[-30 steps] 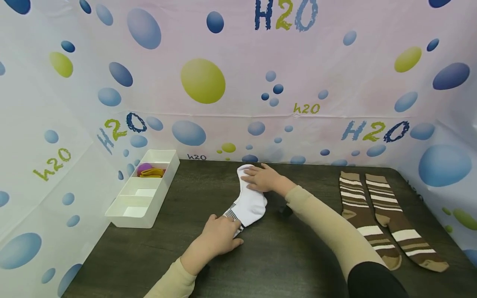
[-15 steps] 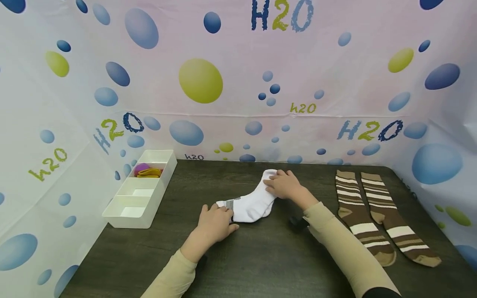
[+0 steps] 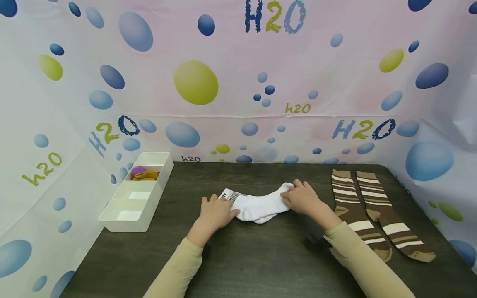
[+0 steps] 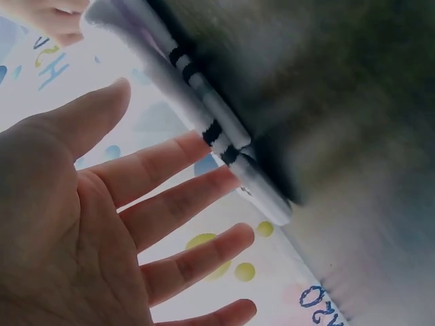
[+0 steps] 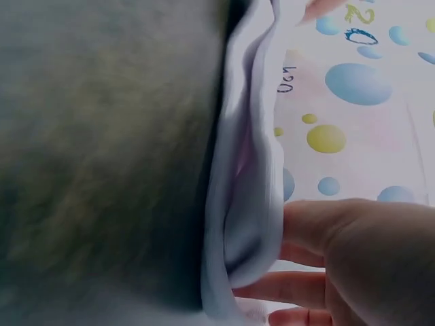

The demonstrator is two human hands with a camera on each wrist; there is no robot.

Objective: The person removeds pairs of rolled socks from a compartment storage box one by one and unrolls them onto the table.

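A: Where to find the white ankle socks [image 3: 257, 207]?

B: On the dark wood-grain table [image 3: 253, 260], between the left hand [image 3: 216, 213] and the right hand [image 3: 303, 200]. Cuffs to the left, toes to the right.

A: And the room to move?

B: Just a strip of table behind the socks, up to the back edge and the H2O backdrop [image 3: 231, 95]. A much wider stretch in front. To the left, a good gap before the white tray [image 3: 154, 203]. To the right, brown striped socks [image 3: 385, 215], near the table's right edge.

A: How many of each?

B: Two white socks, one on top of the other. Two brown ones, side by side, just apart. One tray, with four parts in a row. In the second part from the back, one round purple thing [image 3: 137, 170] and one folded mustard-yellow cloth [image 3: 146, 176].

A: And the hands?

B: Left hand spread wide, fingertips at the cuffs. Right hand with fingers loosely stretched, touching the toe end.

A: Anything in one view only?

B: From the left wrist, two black bands [image 4: 213, 132] on each white cuff. From the right wrist, a dark gap between the two layers. From the head, the tray and the brown socks.
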